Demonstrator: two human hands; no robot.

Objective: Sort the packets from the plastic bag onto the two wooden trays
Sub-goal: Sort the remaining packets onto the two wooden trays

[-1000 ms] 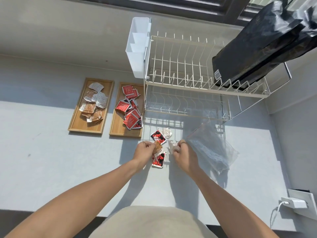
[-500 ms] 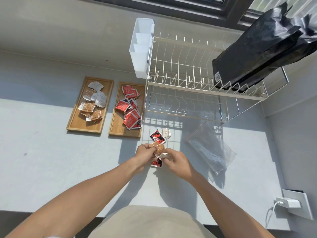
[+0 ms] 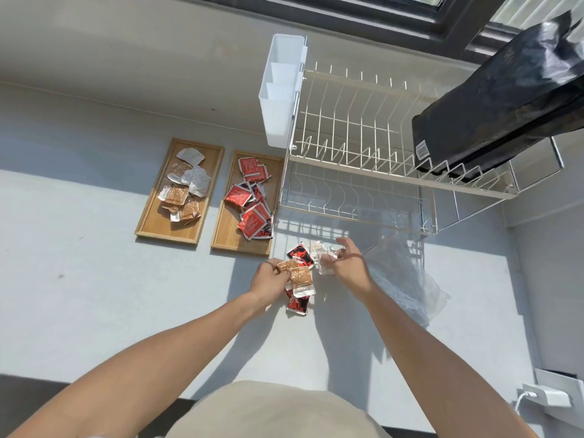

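Observation:
My left hand (image 3: pixel 268 281) grips a few brown-and-white packets (image 3: pixel 297 275) above the counter. My right hand (image 3: pixel 349 267) pinches a white packet (image 3: pixel 325 263) beside them. Red-and-black packets lie loose on the counter, one (image 3: pixel 298 252) just beyond my hands and one (image 3: pixel 297 304) under the held packets. Right of my right hand lies the clear plastic bag (image 3: pixel 407 279), flat and crumpled. The left wooden tray (image 3: pixel 158 229) holds several brown and white packets. The right wooden tray (image 3: pixel 234 245) holds several red packets.
A white wire dish rack (image 3: pixel 363 172) stands behind my hands, with a white cutlery holder (image 3: pixel 279 102) on its left and a black bag (image 3: pixel 499 109) on its top right. A wall socket with a white charger (image 3: pixel 550 396) is at the lower right.
My right hand came to the left hand, then moved back to the right with a white packet. The left hand now holds more brown packets.

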